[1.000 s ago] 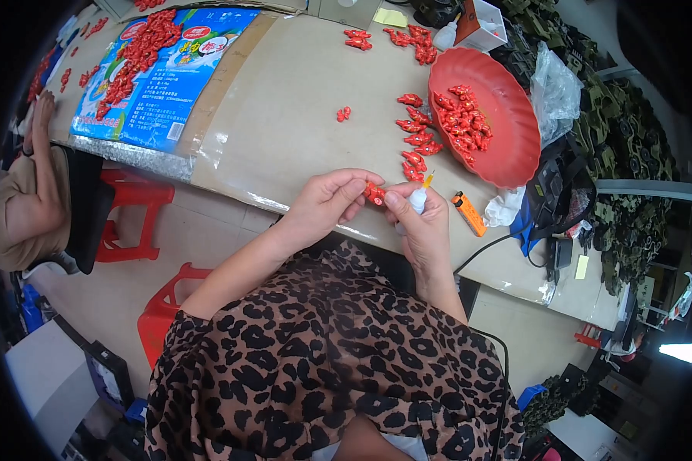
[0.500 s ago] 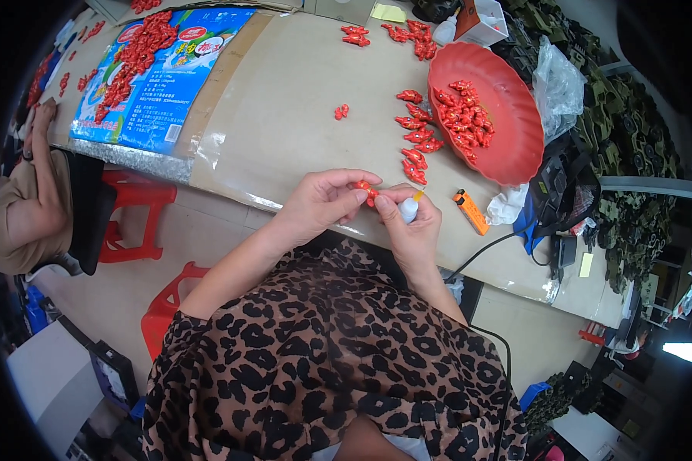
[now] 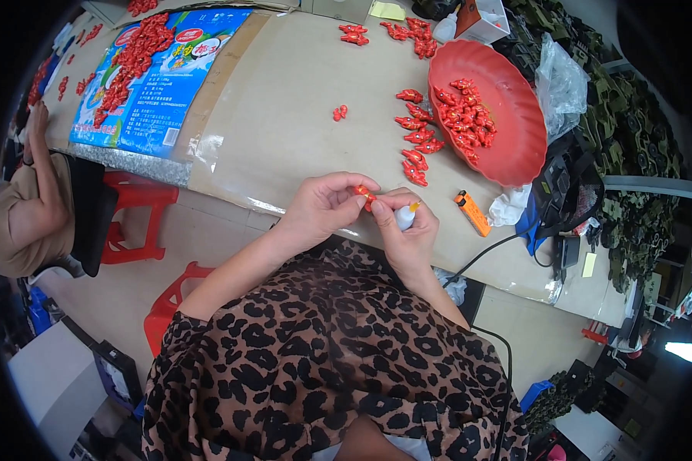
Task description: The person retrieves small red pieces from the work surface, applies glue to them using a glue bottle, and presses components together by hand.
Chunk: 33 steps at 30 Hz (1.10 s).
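Between the fingertips of my left hand [image 3: 321, 207] is a small glossy red figurine [image 3: 364, 194] with yellow spots. My right hand [image 3: 414, 238] touches the figurine's right end with thumb and forefinger. The same hand holds a small white squeeze bottle [image 3: 405, 218] with a yellow tip, which points up and away from the figurine. Just beyond my hands, a column of similar red figurines [image 3: 418, 136] lies on the table beside a red scalloped bowl [image 3: 519, 115]. Two or three small red pieces [image 3: 339, 114] lie farther off, left of that column.
An orange lighter [image 3: 474, 214] and a crumpled white tissue [image 3: 509, 206] lie right of my hands. A black cable [image 3: 484, 257] runs over the table's near edge. Far left, red pieces are heaped on a blue printed sheet [image 3: 150, 115]. A co-worker [image 3: 34, 207] sits by a red stool [image 3: 142, 211].
The white bottle has tilted slightly in my right hand, its yellow tip now a little lower and farther left. My fingers remain on the red figurine.
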Tool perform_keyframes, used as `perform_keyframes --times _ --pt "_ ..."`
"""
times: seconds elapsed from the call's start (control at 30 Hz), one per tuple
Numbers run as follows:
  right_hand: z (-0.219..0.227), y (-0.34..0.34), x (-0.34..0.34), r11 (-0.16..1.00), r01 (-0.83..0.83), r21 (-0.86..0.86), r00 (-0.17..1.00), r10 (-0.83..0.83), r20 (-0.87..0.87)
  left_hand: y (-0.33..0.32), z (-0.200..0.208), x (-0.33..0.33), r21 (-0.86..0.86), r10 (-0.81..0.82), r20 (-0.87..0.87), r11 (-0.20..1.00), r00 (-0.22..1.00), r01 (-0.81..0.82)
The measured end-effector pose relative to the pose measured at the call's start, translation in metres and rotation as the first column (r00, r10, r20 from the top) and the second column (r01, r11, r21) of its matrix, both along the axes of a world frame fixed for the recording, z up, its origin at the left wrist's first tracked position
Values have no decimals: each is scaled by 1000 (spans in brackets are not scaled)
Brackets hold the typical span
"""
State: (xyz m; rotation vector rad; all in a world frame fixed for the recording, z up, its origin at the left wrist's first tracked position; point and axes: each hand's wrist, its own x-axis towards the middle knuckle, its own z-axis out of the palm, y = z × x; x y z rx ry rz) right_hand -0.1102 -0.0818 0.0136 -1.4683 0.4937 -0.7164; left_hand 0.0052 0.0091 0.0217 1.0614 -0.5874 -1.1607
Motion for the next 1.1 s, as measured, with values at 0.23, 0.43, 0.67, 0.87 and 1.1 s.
perform_keyframes --times 0.23,0.43,0.67,0.87,1.1 --pt "-1 1 0 1000 5 -19 1000 -5 8 0 1 0 -20 8 -16 1000 1000 -8" --pt "2 2 0 1000 5 -30 1000 -4 11 0 -1 -2 -24 23 -29 999 999 -23" --pt "0 2 0 999 22 -46 999 -21 27 1 -1 0 34 7 32 999 999 -8" --pt "2 3 -2 995 -20 -98 1000 20 5 1 -8 1 -14 30 -40 999 999 -31" --pt "-1 3 -1 986 -11 -167 1000 14 19 -1 -4 1 2 49 13 999 999 -49"
